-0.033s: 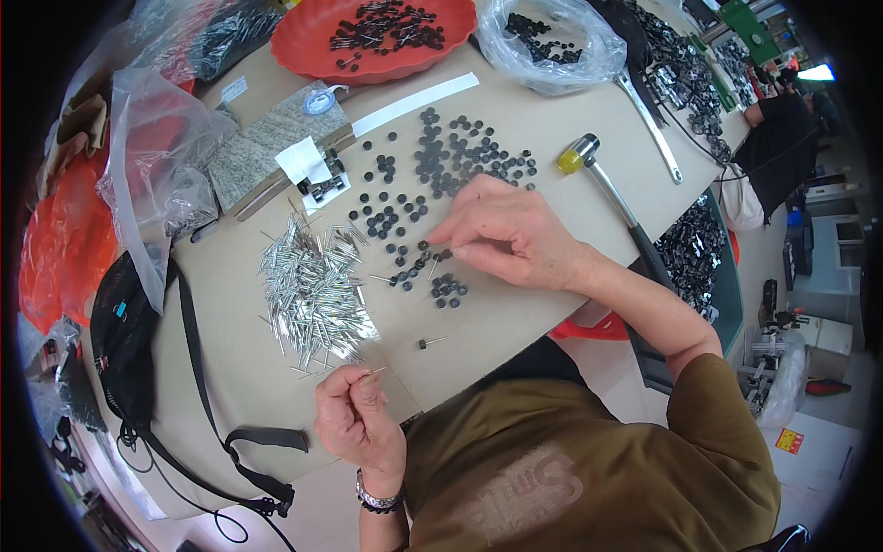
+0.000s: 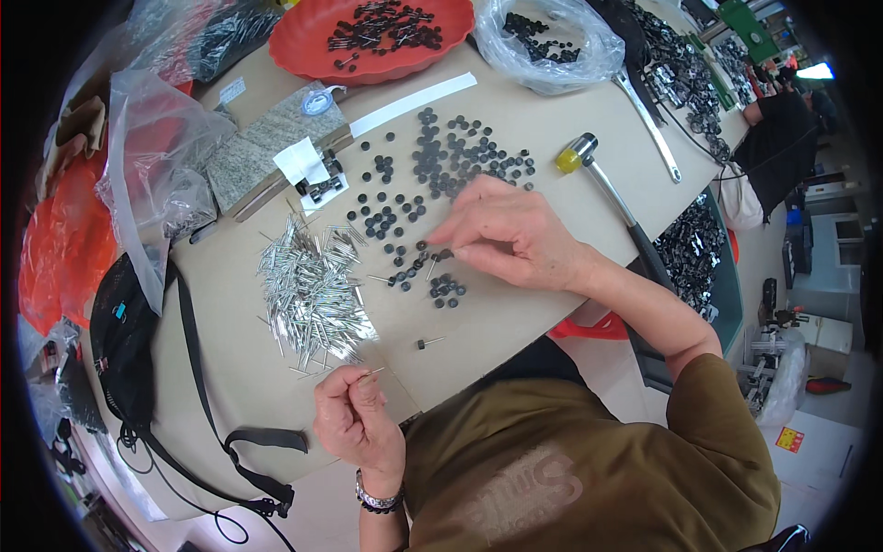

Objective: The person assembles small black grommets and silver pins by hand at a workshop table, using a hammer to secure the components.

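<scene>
My left hand (image 2: 359, 414) is near the table's front edge, its thumb and forefinger pinched on a thin metal pin (image 2: 372, 372). To its upper left lies a heap of similar silvery pins (image 2: 313, 299). Farther right, my right hand (image 2: 515, 235) hovers low over small round black caps (image 2: 449, 290), its thumb and forefinger slightly apart. Their tips are beside a few caps, and some caps beyond are hidden by the hand. A few pins stick out among these caps. One pin with a black cap on its end (image 2: 423, 345) lies alone between my hands.
A red dish (image 2: 303, 55) of capped pins and a clear bag (image 2: 497, 55) of black parts stand at the back. A yellow-headed mallet (image 2: 607, 184) and a wrench (image 2: 655, 138) lie at right. Left are a stone block (image 2: 248, 156) and a black bag (image 2: 129, 340) with straps.
</scene>
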Available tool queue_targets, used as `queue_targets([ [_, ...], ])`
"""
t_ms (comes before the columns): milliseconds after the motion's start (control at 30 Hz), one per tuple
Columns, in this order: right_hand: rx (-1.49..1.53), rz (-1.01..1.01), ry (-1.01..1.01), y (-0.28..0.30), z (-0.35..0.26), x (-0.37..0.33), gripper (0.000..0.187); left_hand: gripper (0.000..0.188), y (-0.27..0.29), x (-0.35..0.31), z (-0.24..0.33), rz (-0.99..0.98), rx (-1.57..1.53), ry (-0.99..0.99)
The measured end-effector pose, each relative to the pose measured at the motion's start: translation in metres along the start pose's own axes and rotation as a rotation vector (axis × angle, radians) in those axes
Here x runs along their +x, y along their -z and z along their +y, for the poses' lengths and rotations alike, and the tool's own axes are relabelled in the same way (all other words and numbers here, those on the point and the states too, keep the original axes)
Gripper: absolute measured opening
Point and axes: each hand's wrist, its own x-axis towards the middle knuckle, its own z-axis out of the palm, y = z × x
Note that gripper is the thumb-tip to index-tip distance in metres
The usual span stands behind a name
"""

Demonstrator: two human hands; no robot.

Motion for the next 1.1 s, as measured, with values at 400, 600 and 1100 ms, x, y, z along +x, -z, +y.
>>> queue_targets([
  [400,-0.065,0.075,0.058,-0.002,-0.004,-0.002,0.006,0.011,-0.001,0.000,0.001,-0.013,-0.012,0.028],
  [600,-0.144,0.132,0.102,0.000,0.000,0.015,0.007,0.010,-0.001,-0.001,0.001,0.009,-0.065,0.043],
  [1100,-0.133,0.088,-0.071,-0.006,0.013,0.020,0.006,0.011,0.001,0.000,0.000,-0.013,-0.074,0.067],
])
